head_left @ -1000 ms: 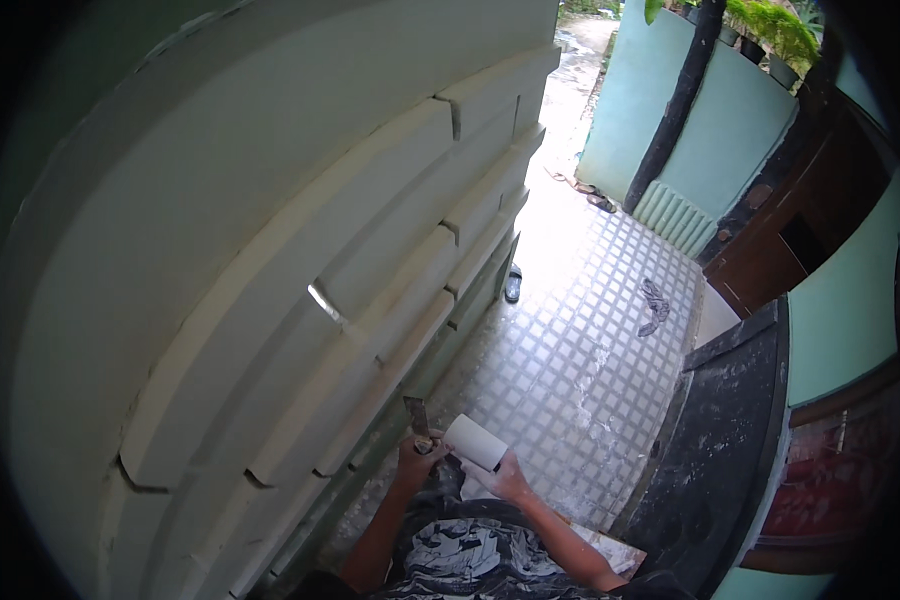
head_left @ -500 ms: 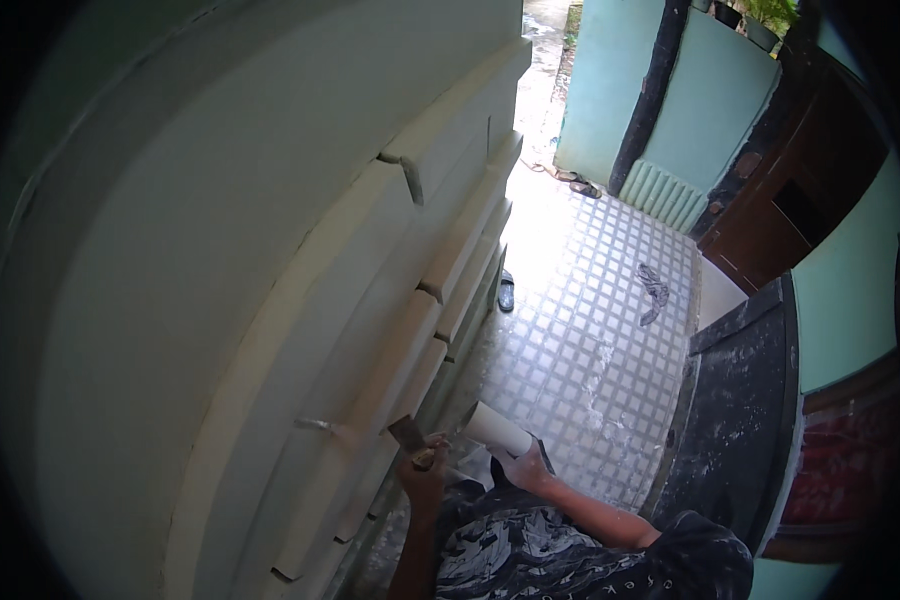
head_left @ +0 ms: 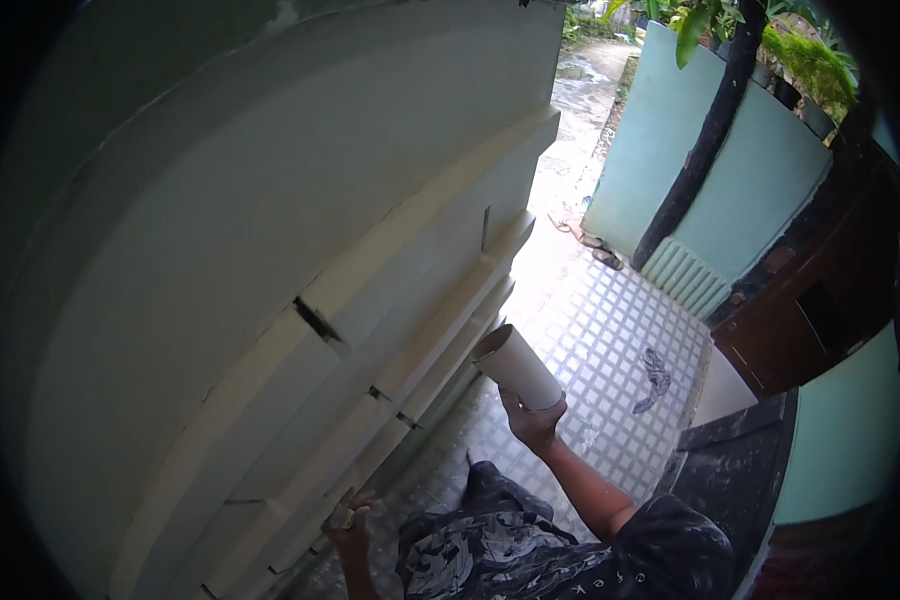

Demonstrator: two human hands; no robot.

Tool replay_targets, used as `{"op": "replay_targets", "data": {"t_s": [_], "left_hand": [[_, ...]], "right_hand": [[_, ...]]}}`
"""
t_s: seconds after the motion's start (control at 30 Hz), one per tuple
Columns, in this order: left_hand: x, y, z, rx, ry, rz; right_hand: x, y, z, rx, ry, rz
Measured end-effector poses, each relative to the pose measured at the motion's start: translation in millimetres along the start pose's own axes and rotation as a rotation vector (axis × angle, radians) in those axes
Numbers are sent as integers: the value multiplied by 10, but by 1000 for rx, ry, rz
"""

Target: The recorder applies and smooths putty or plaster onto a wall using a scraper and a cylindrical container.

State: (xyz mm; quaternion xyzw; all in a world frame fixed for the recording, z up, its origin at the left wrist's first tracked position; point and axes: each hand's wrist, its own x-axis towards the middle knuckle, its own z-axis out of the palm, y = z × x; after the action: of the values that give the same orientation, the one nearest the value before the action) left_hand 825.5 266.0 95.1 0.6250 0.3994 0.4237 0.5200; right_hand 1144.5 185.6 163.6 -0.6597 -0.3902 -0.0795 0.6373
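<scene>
A: Right hand?
B: Closed around the base of a white cup, raised above it.
A: Left hand?
B: Gripping a small scraper against the pale stepped wall beside it.

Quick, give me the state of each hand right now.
Left hand: closed on a small tool against the wall moulding.
Right hand: closed around a white cup, held up.

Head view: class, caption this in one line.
Right hand holds a white tube; left hand touches the stepped pale wall moulding.
</scene>
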Motion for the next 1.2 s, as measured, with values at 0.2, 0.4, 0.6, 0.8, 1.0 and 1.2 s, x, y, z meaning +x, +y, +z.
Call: {"op": "replay_targets", "data": {"t_s": [0.2, 0.4, 0.6, 0.8, 1.0, 1.2], "left_hand": [[175, 208, 218, 479, 311, 169], [346, 386, 499, 780, 348, 404], [553, 123, 538, 1077, 332, 634], [718, -25, 579, 1244, 365, 707], [868, 97, 678, 1108, 343, 844], [841, 333, 835, 858, 312, 703]], "right_hand": [[992, 490, -4, 114, 78, -213], [2644, 661, -52, -287, 118, -839], [4022, 1456, -883, -560, 645, -40], [3729, 970, -699, -484, -25, -613], [4272, 1170, -1124, -750, 402, -348], [4085, 1548, -871, -1009, -113, -350]]}}
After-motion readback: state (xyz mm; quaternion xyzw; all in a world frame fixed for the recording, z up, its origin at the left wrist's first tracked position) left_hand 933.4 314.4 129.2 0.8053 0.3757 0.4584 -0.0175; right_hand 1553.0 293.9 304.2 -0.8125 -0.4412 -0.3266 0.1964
